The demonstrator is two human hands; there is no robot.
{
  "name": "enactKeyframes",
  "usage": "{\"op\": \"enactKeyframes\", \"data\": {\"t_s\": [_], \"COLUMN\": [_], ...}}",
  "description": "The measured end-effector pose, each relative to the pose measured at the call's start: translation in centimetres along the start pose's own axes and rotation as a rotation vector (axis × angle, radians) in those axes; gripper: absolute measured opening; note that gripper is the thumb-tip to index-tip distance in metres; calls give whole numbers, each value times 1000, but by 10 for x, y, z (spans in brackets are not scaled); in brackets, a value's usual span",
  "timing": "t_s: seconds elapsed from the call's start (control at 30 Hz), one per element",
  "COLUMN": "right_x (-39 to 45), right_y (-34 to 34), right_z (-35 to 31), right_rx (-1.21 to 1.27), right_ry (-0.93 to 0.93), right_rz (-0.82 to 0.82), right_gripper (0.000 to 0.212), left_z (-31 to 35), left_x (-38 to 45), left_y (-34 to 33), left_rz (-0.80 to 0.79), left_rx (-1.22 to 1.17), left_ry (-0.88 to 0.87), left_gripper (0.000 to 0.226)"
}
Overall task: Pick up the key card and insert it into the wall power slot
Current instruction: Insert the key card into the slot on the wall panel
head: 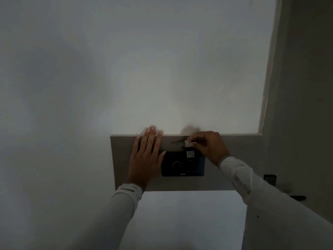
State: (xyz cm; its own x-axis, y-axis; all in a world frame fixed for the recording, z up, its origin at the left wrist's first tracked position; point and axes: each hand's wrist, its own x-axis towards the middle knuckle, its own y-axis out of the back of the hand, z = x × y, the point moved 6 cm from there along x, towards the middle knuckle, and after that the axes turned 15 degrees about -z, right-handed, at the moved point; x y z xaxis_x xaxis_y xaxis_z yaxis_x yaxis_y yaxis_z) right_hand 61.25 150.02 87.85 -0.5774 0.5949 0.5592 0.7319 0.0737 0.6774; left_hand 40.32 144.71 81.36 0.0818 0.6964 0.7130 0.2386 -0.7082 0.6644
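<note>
A black power slot unit (182,164) with a round dial is mounted on a grey wall panel (122,159). My left hand (146,157) lies flat and open on the panel, just left of the unit, fingers pointing up. My right hand (209,147) is above the unit's upper right corner, fingers pinched on a small pale key tag (187,143) with a metal ring and a key that points left. A small pale sticker (190,154) sits on the unit's top right. The card's lower part cannot be made out in the dim light.
The room is dark. White wall (126,69) surrounds the panel. A wall corner (266,87) runs down the right side, with a dark door handle (297,197) and a small dark plate (270,179) beyond my right sleeve.
</note>
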Motion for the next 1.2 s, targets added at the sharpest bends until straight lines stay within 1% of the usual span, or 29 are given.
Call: {"op": "enactKeyframes", "data": {"t_s": [0.07, 0.13, 0.2, 0.27, 0.3, 0.37, 0.47, 0.6, 0.67, 0.73, 0.87, 0.97, 1.07, 1.2], "right_x": [-8, -16, -25, -35, -39, -43, -40, -35, -33, -32, -25, -24, -25, -29], "right_y": [-4, -14, -22, -24, -23, -20, -14, -22, -25, -27, -29, -26, -26, -36], "right_z": [-1, -5, 3, 12, 11, 3, -7, -21, -22, -20, -19, -13, -7, -6], "right_rx": [-93, -235, -242, -295, -374, -518, -563, -656, -674, -677, -721, -698, -672, -786], "right_ry": [-10, 22, -21, -78, -67, 25, 50, 216, 249, 244, 238, 201, 165, 127], "right_rz": [79, 152, 148, 97, 96, 151, 226, 225, 215, 209, 185, 191, 193, 151], "right_gripper": [19, 23, 32, 40, 40, 43, 50, 36, 30, 28, 32, 28, 30, 25], "left_z": [-1, -2, -4, -4, -4, -4, -4, -5, -5, -5, -5, -5, -4, -4], "left_x": [0, -1, -2, -2, -3, -2, -3, -2, -2, -2, -1, -1, -1, -2], "left_y": [1, 2, 2, 5, 6, 7, 8, 8, 9, 10, 9, 7, 6, 7], "left_rz": [6, 19, 24, 26, 25, 18, 13, -15, -24, -30, -37, -35, -45, -95], "left_rx": [4, 10, 18, 13, 8, -1, 1, 4, 7, 10, 3, -3, -2, -14], "left_ry": [-9, -25, -45, -51, -50, -50, -60, -62, -63, -64, -58, -58, -47, -18], "left_gripper": [65, 64, 64, 63, 63, 63, 63, 64, 63, 63, 63, 63, 63, 64]}}
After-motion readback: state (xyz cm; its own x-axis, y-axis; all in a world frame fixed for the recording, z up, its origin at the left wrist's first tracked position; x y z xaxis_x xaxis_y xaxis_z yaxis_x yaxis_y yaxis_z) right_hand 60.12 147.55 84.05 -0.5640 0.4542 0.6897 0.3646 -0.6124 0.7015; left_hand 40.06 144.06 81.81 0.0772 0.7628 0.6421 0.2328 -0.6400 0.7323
